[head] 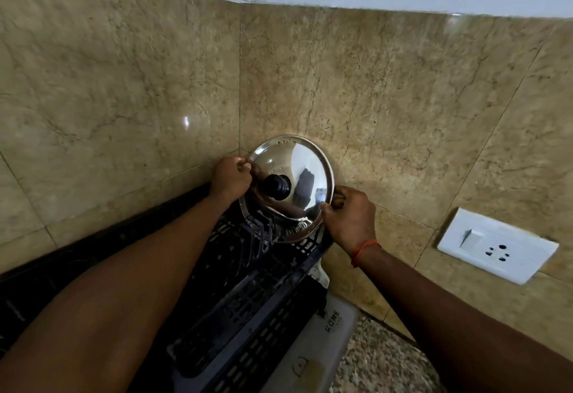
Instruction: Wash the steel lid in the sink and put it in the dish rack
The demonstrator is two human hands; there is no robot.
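Observation:
The round steel lid (305, 172) with a black knob (276, 186) stands nearly upright in the wall corner, its lower edge down among the prongs of the black plastic dish rack (248, 293). My left hand (231, 177) pinches the lid's left rim. My right hand (348, 216) grips its lower right rim; an orange thread circles that wrist. Water drops dot the lid's shiny face. The sink is out of view.
Brown marble-look tiles cover both walls that meet behind the lid. A white switch and socket plate (496, 245) sits on the right wall. A grey tray (325, 346) lies under the rack on a speckled granite counter (381, 364).

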